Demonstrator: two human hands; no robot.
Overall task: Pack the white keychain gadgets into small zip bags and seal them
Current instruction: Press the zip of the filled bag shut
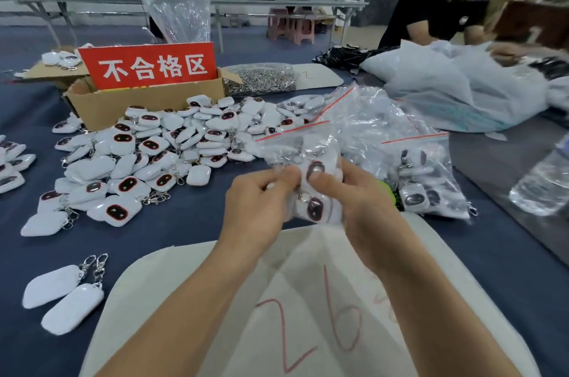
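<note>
Holding: left hand [255,201] and right hand [354,201] both grip one small zip bag [295,149], raised over the near table edge.
Left hand: fingers curled, thumb and fingertips pinching the bag's left side.
Right hand: thumb pressed on the bag's front, other fingers wrapped behind it.
Bag contents: two white gadgets [317,209] visible, dark faces toward the camera, one above the other, a metal clip between them.
Bag seal: red strip along the top edge; can't tell whether it is closed.
Loose pile [160,149]: many white gadgets with clips, heaped on the blue table cover [172,238], left of the hands.
Cardboard box [147,102]: behind the pile, carrying a red sign [147,65] with white characters.
Filled bags [428,179]: just right of the right hand, gadgets inside.
Empty bags [369,118]: clear heap beyond the hands.
White cloth [308,299]: under the forearms, red "26" written on it.
Two spare gadgets [61,299]: lower left, face down, side by side.
Water bottle [545,179]: far right edge.
Second person [437,4]: upper right, black top, bent over a large white plastic bag [462,84].
</note>
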